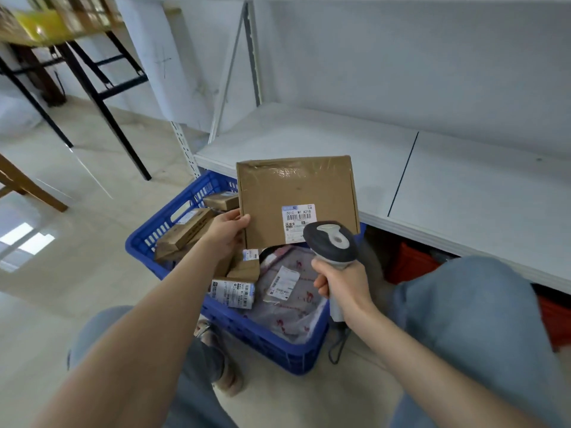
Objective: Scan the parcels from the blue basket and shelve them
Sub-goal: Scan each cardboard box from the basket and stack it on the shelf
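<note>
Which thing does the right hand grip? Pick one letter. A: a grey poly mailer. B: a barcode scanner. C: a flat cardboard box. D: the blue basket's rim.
B: the right hand curls round the handle of the barcode scanner, while the left hand holds the flat cardboard box.

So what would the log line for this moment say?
step: scan | left hand: holds flat cardboard parcel above blue basket | right hand: grips barcode scanner at shipping label | shelved: no
</note>
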